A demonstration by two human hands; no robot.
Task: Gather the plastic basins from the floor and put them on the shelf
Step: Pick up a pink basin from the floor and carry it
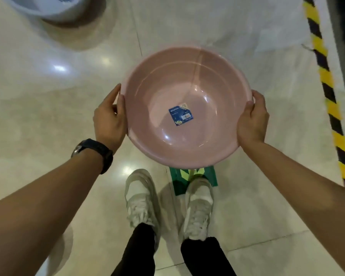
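I hold the pink basin (187,108) between both hands, above the floor (48,116) and in front of my shoes (141,198). My left hand (110,120) is clamped on the left rim, fingers curled under and out of sight. My right hand (252,120) grips the right rim the same way, thumb on top. The basin sits level and mouth up, with a blue label (180,114) stuck inside its bottom.

Step in hand: carrying one gathered basin. A second, pale basin (48,6) sits on the floor well beyond my left hand, uncollected. The shelf is not in view.

Next move, as I judge it: either nest the pale basin with this one, or turn to find the shelf. Both call for a level rim and an even grip on both sides.
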